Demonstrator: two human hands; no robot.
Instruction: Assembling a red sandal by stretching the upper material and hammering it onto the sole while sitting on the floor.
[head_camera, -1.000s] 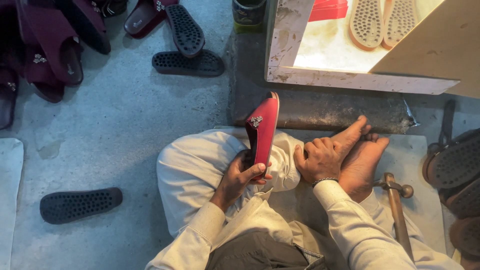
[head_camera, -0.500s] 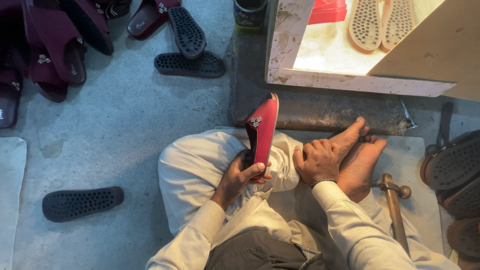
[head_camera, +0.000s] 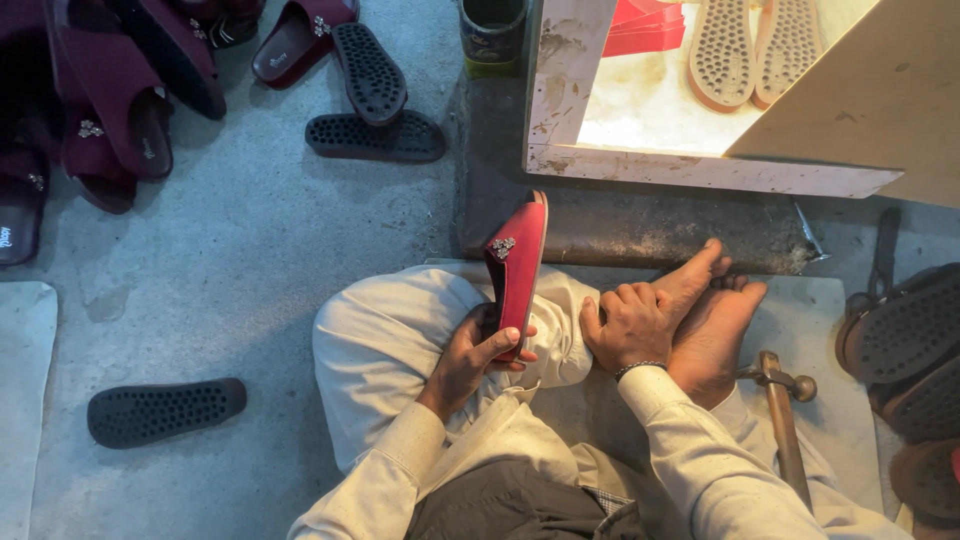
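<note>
A floor-level shoemaking workshop. Loose black rubber soles (head_camera: 165, 410) and maroon sandals (head_camera: 110, 110) lie scattered on the concrete floor (head_camera: 250, 250). A hammer (head_camera: 785, 420) rests near stacked tan soles (head_camera: 722, 55).

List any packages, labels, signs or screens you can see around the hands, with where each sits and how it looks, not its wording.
Tin can: top centre on the floor, left of the white tray; round, dark, with a printed wrapper in yellow and blue.
Insole label: far left edge, small pale marking on a dark maroon sandal's footbed.
No signs or screens in view.
The left hand holds a red sandal with a small silver ornament and no visible label.
</note>
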